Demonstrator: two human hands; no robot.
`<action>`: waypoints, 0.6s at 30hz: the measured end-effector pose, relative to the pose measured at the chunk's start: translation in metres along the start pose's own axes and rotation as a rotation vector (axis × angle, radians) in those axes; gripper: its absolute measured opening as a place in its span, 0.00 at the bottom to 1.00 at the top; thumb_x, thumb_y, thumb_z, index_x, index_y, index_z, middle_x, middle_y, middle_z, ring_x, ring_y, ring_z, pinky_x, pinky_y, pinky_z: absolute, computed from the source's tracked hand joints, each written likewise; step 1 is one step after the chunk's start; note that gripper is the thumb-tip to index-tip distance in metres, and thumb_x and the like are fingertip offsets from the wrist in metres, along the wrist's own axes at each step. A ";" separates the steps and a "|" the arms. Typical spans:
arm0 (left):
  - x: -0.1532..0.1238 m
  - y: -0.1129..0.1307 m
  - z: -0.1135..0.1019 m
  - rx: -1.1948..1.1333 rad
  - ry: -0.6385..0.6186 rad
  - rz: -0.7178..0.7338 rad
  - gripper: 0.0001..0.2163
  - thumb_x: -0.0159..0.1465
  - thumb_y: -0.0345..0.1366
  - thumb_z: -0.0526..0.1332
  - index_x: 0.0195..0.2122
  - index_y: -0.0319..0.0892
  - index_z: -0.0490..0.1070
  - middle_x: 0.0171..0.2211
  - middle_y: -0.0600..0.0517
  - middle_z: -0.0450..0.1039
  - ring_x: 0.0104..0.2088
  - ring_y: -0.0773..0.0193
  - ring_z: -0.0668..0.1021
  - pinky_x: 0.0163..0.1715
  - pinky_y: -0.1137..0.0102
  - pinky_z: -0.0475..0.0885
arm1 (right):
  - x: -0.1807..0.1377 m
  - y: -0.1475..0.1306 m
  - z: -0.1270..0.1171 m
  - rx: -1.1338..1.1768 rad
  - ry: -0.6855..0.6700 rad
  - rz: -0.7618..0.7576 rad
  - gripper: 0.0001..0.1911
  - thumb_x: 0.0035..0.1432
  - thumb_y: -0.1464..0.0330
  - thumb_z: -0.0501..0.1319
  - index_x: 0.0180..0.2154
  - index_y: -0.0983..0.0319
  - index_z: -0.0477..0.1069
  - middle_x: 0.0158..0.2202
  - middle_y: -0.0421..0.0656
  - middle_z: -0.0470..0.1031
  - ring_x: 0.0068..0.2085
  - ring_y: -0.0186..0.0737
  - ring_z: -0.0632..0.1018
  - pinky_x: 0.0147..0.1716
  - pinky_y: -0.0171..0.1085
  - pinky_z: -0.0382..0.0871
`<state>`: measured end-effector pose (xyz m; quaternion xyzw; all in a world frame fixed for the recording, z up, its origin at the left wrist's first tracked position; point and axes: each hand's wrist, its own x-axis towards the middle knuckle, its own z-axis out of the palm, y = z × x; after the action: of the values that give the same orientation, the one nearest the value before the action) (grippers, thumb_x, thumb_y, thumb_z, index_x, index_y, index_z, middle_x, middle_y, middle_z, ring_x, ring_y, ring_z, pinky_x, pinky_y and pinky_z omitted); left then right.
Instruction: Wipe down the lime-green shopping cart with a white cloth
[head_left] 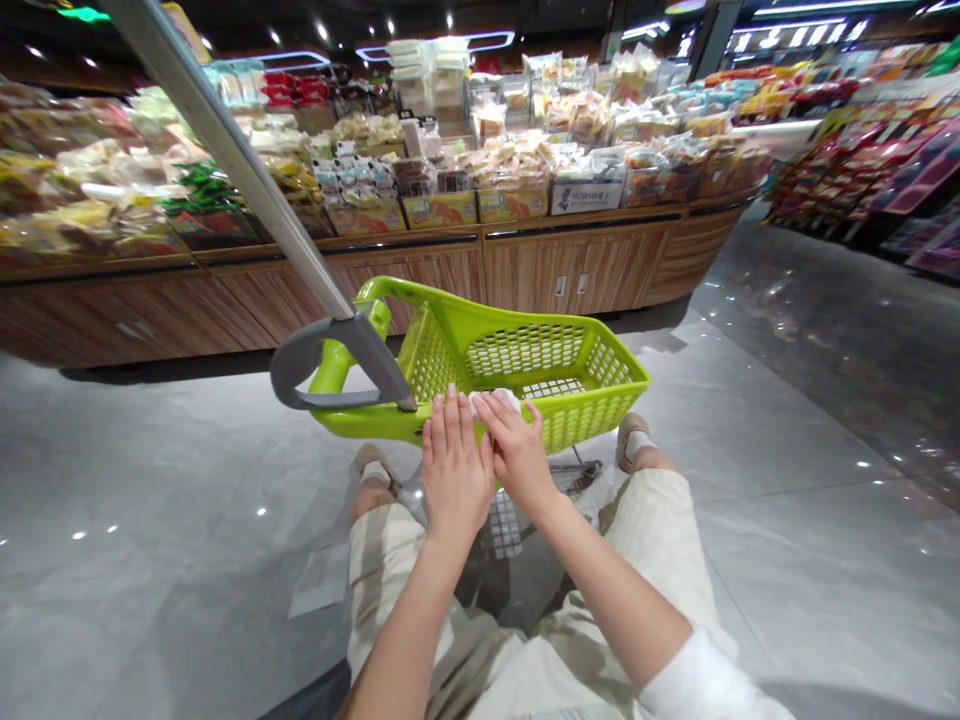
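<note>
A lime-green plastic shopping cart basket (592,410) with slotted walls stands side-on in front of me. My left hand (457,465) lies flat on its near rim, the fingers stretched out. Beside it, touching it, my right hand (519,440) presses a white cloth or tissue (506,394) against the same rim. Part of the white piece shows past the right fingers; the rest is hidden under them. Left of both hands is a grey loop-shaped handle (289,375) at the cart's push bar end.
A metal pole (255,180) slants from the upper left down to the grey handle. Behind the cart runs a wood-panelled display counter (540,270) stacked with packaged food. More goods fill a rack (832,165) at right. My legs straddle the cart's near side on a grey tiled floor (187,470).
</note>
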<state>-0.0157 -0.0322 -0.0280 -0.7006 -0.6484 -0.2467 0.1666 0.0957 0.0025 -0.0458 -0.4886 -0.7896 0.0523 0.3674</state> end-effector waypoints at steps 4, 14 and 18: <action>-0.001 -0.003 0.000 -0.010 0.009 0.012 0.28 0.71 0.36 0.48 0.71 0.34 0.45 0.71 0.41 0.49 0.71 0.52 0.52 0.68 0.54 0.51 | -0.001 0.001 -0.001 -0.052 -0.027 -0.052 0.38 0.55 0.79 0.50 0.66 0.52 0.57 0.64 0.41 0.67 0.66 0.40 0.64 0.65 0.50 0.40; 0.000 0.001 -0.001 -0.033 -0.002 -0.007 0.28 0.71 0.36 0.48 0.70 0.33 0.46 0.71 0.41 0.49 0.71 0.52 0.52 0.69 0.55 0.51 | -0.031 0.109 -0.017 -0.204 0.258 0.280 0.35 0.53 0.80 0.49 0.60 0.54 0.67 0.61 0.43 0.72 0.64 0.45 0.67 0.63 0.55 0.43; 0.000 0.002 0.000 -0.020 -0.006 -0.003 0.29 0.70 0.36 0.48 0.70 0.31 0.46 0.71 0.40 0.49 0.71 0.51 0.51 0.68 0.54 0.52 | -0.012 0.060 -0.005 -0.102 0.193 0.202 0.34 0.53 0.81 0.47 0.59 0.57 0.68 0.59 0.44 0.73 0.64 0.42 0.66 0.64 0.52 0.43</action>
<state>-0.0138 -0.0320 -0.0282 -0.7022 -0.6473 -0.2515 0.1571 0.1457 0.0225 -0.0754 -0.5864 -0.6991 0.0013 0.4092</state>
